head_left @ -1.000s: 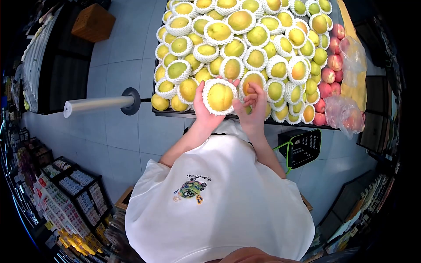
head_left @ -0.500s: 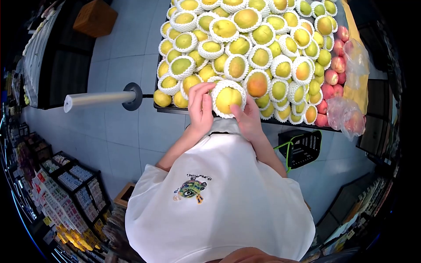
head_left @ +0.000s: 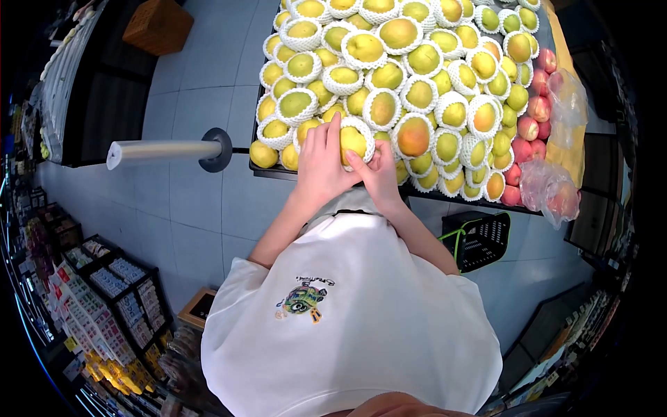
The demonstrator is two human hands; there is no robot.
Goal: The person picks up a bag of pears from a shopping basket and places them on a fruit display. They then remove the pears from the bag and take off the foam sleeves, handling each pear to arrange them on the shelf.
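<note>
A yellow mango in a white foam net is between my two hands at the front edge of the fruit display. My left hand lies along its left side, fingers stretched upward and partly covering the net. From the lower right, my right hand grips it, with the thumb against the yellow skin and the other fingers bent at the net's side. Just beyond my hands, more netted mangoes are piled, among them an orange-blushed mango to the right and a green one to the left.
Red peaches and crumpled clear plastic bags line the display's right side. A black basket with a green handle stands on the floor below. A plastic bag roll sticks out at left. Packaged goods fill shelves at lower left.
My left hand has moved further over the mango, covering more of its left side. The mango now appears turned and partly hidden, and my right hand has shifted slightly left and down.
</note>
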